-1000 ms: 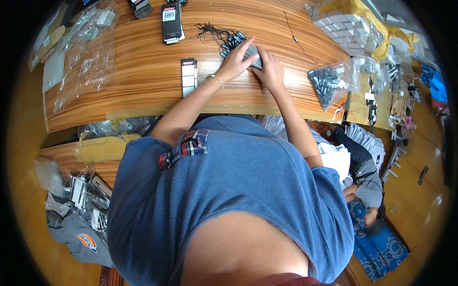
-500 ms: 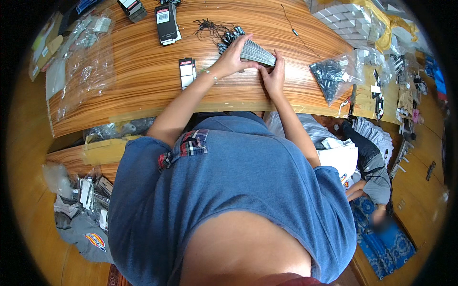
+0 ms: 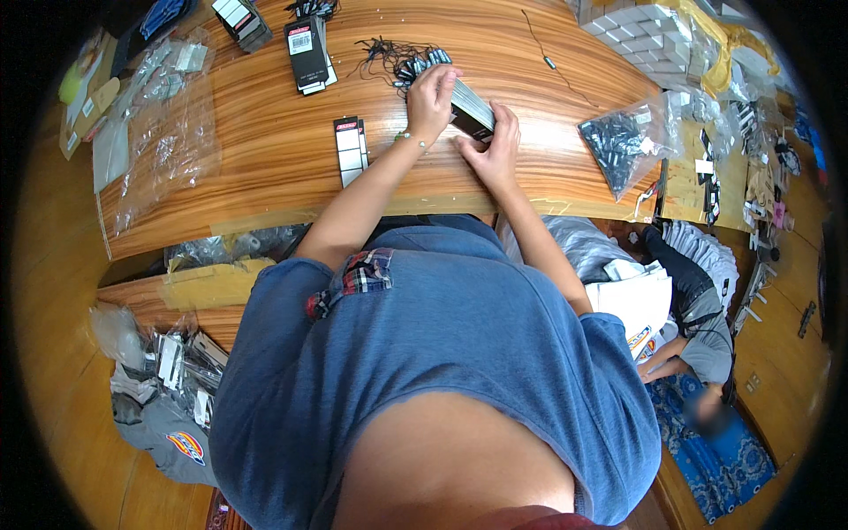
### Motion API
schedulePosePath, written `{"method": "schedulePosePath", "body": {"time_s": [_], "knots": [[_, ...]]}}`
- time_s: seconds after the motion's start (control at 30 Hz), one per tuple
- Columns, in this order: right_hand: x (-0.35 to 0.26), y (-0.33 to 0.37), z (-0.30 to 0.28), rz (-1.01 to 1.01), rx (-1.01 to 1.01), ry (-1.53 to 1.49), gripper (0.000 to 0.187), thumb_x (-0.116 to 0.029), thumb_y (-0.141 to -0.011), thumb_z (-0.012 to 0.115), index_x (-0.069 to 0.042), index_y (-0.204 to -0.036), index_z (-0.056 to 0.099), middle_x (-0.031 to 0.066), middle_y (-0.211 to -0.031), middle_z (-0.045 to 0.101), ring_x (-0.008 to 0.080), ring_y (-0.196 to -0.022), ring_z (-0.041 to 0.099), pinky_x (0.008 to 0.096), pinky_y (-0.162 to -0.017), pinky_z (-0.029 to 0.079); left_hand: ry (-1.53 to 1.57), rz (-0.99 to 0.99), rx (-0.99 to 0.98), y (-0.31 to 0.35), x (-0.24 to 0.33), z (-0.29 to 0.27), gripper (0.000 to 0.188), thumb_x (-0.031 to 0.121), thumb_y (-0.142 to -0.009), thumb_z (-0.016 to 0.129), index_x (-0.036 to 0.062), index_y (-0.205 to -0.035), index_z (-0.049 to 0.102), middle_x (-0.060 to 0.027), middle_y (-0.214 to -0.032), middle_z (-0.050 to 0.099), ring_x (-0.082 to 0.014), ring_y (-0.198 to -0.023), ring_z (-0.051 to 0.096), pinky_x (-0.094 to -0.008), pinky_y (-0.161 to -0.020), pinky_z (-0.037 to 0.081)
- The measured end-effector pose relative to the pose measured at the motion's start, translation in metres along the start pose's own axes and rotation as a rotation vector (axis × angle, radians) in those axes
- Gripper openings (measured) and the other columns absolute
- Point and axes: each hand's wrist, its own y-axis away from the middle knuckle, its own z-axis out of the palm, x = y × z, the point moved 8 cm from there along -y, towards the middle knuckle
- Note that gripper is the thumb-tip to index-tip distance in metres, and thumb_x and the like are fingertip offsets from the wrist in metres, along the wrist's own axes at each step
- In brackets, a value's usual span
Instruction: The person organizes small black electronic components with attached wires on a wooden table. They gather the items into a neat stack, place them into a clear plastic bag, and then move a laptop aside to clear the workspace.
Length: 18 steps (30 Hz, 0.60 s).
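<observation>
A thick stack of hang tags (image 3: 475, 108) stands on edge on the wooden table, its pale edges facing up and a dark face toward me. My left hand (image 3: 432, 99) grips its left end, fingers over the top. At the right end, my right hand (image 3: 498, 155) has its fingers against the stack and its thumb spread near the lower dark face. Black strings with small dark plastic seals (image 3: 415, 64) lie bunched beyond my left hand. Close to my left forearm lie a few black-and-white tags (image 3: 351, 146).
Black tag stacks (image 3: 307, 55) lie at the far left, near clear plastic bags (image 3: 172, 132). A bag of dark seals (image 3: 618, 146) lies at right, below bagged white boxes (image 3: 640, 40). One loose string (image 3: 549, 64) lies beyond my hands. Another person (image 3: 702, 336) bends down at lower right.
The stack has tilted and turned, so its dark face now shows. My right thumb has come away from my left hand, and my left fingers have closed more upright over the stack.
</observation>
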Motion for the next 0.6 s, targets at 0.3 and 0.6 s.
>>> {"method": "schedulePosePath", "body": {"time_s": [0.3, 0.6], "knots": [[-0.012, -0.033, 0.012, 0.05, -0.103, 0.318, 0.044, -0.03, -0.058, 0.073, -0.01, -0.095, 0.059, 0.0065, -0.085, 0.059, 0.0259, -0.079, 0.055, 0.039, -0.065, 0.042, -0.023, 0.04, -0.128, -0.001, -0.005, 0.003, 0.023, 0.023, -0.086, 0.051, 0.0008, -0.088, 0.056, -0.0136, -0.086, 0.057, -0.0302, -0.085, 0.054, -0.0356, -0.077, 0.041], [0.01, -0.042, 0.005, 0.065, -0.163, 0.104, 0.05, -0.025, -0.057, 0.077, -0.008, -0.1, 0.058, 0.0115, -0.092, 0.057, 0.0285, -0.087, 0.056, 0.0367, -0.073, 0.047, -0.188, 0.044, -0.739, 0.003, -0.001, 0.009, 0.088, 0.013, -0.07, 0.069, 0.0027, -0.136, 0.012, -0.016, -0.136, 0.03, -0.0275, -0.127, 0.03, -0.0349, -0.105, 0.027]]}}
